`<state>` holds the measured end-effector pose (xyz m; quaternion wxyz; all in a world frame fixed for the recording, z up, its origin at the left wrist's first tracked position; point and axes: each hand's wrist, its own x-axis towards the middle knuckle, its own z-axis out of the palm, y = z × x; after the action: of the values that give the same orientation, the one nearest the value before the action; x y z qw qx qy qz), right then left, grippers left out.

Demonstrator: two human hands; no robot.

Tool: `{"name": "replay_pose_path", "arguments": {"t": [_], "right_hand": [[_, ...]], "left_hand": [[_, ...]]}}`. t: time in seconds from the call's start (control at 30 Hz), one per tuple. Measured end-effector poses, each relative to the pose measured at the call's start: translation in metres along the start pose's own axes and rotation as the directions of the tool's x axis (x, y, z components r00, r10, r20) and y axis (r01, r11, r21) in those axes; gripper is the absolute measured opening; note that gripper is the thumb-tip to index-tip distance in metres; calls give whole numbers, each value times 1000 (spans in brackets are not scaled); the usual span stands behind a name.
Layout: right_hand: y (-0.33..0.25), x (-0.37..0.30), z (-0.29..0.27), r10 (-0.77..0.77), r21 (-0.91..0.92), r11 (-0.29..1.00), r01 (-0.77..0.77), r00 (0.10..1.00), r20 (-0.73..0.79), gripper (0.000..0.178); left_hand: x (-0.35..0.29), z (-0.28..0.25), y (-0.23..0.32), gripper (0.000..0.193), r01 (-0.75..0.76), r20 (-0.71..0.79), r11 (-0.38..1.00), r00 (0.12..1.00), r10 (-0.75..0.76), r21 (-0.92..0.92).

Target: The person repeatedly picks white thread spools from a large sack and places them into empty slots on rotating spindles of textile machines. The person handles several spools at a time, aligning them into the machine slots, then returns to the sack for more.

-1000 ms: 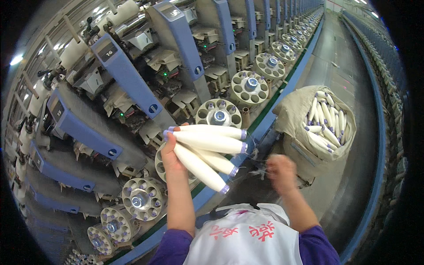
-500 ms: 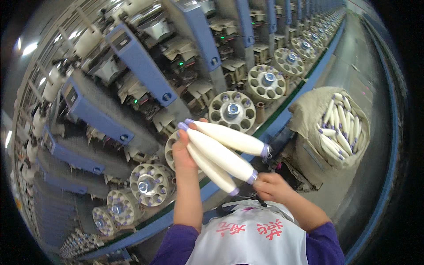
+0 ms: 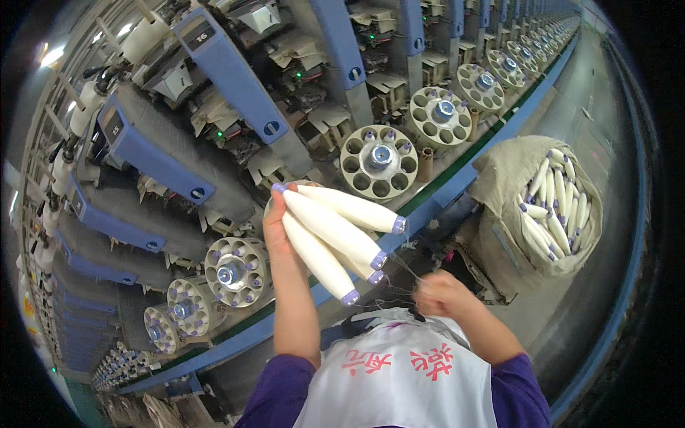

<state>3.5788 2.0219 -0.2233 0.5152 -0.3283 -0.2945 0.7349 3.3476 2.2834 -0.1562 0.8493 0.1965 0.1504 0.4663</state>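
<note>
Several full yarn bobbins [image 3: 332, 232], white with purple tips and bases, fan out from my left hand [image 3: 277, 222]. My left fingers are closed round their narrow tips, and the wide bases point down and to the right. Thin yarn ends [image 3: 408, 268] trail from those bases to my right hand [image 3: 444, 294]. This hand is closed in a pinch on the threads, just right of the bobbins and apart from them. Behind the bobbins, a round magazine [image 3: 379, 162] on the machine has mostly vacant pockets, with a few purple tips at its far side.
A large cloth sack [image 3: 499, 235] full of yarn bobbins stands on the floor to my right. Winding machines with blue panels [image 3: 232, 78] and round magazines [image 3: 235, 274] line the left side. A blue rail [image 3: 446, 192] runs along their front, beside the aisle floor [image 3: 549, 128].
The bobbins have shifted slightly left and spread apart, so another one shows. My right hand has moved from against the bases to a short distance away, with threads stretched between.
</note>
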Motion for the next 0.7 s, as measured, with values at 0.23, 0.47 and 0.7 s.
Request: {"name": "replay_pose_path", "arguments": {"t": [0.23,0.47,0.7], "right_hand": [[-27,-6,-25,-90,-157,988,2,825,-558,42],[-9,-10,-38,-133,178,961,211,919,-372,27],[59,-114,-146,257,-815,141,-563,815,-519,75]], "left_hand": [[-9,-12,11,36,-50,44,999,998,49,10],[-10,-2,16,37,-168,241,985,958,154,38],[-27,-14,51,37,-354,316,927,900,301,125]]}}
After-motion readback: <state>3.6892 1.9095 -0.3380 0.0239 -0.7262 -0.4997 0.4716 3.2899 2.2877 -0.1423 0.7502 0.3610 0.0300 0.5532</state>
